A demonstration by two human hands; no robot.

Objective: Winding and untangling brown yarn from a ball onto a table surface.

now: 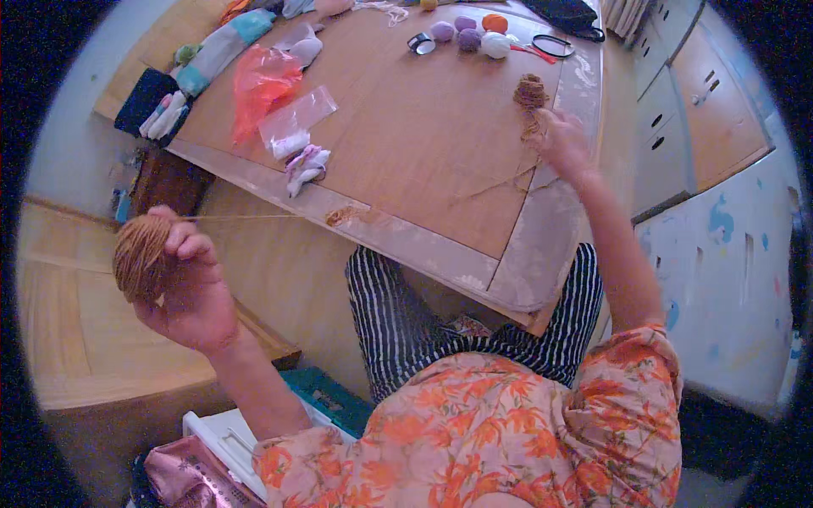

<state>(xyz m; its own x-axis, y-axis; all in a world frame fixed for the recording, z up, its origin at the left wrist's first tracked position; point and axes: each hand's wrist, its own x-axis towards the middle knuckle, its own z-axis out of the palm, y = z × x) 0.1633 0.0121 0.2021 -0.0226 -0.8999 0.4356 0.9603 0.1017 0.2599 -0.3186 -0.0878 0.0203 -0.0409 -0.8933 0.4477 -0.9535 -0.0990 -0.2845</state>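
Note:
My left hand [197, 286] is raised at the left, off the table's edge, its fingers closed around a brown ball of yarn [140, 257]. A taut strand runs from that ball to the right, towards a small tangle of brown yarn [346, 216] on the table's near border. At the right side of the table [406, 146], my right hand [562, 140] touches loose brown yarn just below a small brown yarn bundle [530, 91]; whether its fingers grip the yarn is not clear. Loose strands [502, 184] trail across the tabletop below my right hand.
Purple, orange and white yarn balls [469, 39], a tape roll [421, 44] and a black ring [552, 45] lie at the far right. Red plastic [263, 86], a clear bag [298, 117] and white-and-pink cloth [308, 168] lie left. A wooden surface [127, 343] stands beside me, cabinets [711, 254] at right.

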